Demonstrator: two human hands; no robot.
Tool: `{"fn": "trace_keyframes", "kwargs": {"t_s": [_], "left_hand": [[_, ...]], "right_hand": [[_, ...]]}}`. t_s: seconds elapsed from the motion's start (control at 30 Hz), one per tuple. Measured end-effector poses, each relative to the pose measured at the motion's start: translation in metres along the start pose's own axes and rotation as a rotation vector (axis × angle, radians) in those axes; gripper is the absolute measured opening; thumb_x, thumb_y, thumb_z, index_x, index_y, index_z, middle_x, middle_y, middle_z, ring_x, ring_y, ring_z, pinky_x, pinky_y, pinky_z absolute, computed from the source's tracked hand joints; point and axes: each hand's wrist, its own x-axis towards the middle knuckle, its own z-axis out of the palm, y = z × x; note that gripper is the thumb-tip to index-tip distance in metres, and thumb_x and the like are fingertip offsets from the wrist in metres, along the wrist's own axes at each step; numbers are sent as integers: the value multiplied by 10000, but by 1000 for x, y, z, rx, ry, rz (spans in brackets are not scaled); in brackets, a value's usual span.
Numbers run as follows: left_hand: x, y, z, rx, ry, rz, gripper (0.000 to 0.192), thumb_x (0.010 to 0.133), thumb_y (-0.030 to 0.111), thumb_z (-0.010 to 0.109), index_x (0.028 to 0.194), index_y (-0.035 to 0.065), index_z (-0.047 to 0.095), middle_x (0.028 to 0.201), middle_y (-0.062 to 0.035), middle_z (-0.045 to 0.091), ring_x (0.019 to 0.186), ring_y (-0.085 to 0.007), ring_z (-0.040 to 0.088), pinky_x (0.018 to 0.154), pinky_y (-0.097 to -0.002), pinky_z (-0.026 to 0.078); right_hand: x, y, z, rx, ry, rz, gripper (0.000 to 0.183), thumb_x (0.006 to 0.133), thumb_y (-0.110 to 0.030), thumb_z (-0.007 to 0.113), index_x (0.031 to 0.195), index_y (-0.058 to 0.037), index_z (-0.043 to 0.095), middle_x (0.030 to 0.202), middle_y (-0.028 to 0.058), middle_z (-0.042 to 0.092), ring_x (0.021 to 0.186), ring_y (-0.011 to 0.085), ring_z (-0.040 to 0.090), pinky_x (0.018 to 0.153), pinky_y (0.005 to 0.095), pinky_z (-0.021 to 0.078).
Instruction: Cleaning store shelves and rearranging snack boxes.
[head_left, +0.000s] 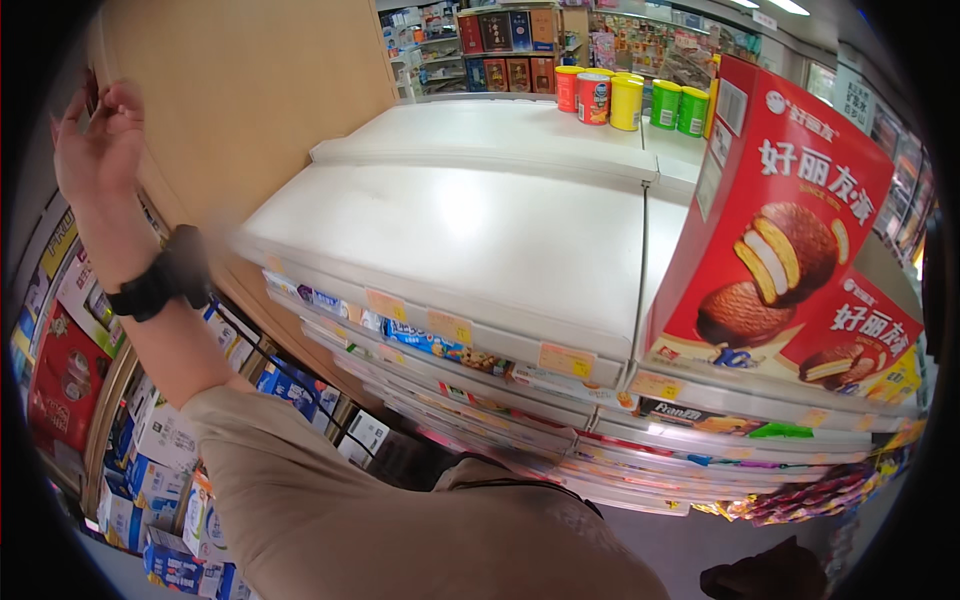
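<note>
My left hand is raised at the far left, beside the edge of a tan wood panel. Its fingers are bent. Small dark and reddish bits show behind them, and whether they are in my grasp is unclear. A black wristwatch is on that wrist. My right hand is out of view. Before me is a white store shelf with a raised back ledge. At its right end stands a tall red box of chocolate pies, with a smaller red box beside it.
Red, yellow and green canisters line the back ledge. Lower tiers hold packaged snacks, including a blue packet, above price tags. Stacked cartons stand at left below my arm. Shiny wrapped packets protrude at lower right.
</note>
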Motion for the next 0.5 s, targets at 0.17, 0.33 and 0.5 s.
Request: {"fn": "trace_keyframes", "kwargs": {"t_s": [0.17,0.33,0.5], "left_hand": [[46,8,-25,250,164,262,242,956,111,467,1082,-95,460,1004,-162,479,844,-259,486,779,-376,497],[44,-9,-62,332,140,-110,285,978,157,470,1122,-89,459,1015,-147,504,870,-231,516,773,-313,504],[38,-27,-88,410,-63,-211,323,994,210,458,1150,-73,464,1025,-121,502,873,-182,515,738,-253,492]], "right_hand": [[0,31,36,7,-13,19,686,868,-126,613,1471,-81,290,1422,165,406,1281,287,435,1108,422,323],[-7,52,75,-31,-24,15,671,874,-115,608,1466,-72,295,1419,170,413,1275,290,446,1102,419,335],[-15,64,112,-100,-15,-9,657,880,-103,602,1462,-63,301,1415,175,419,1269,293,456,1096,415,347]]}}
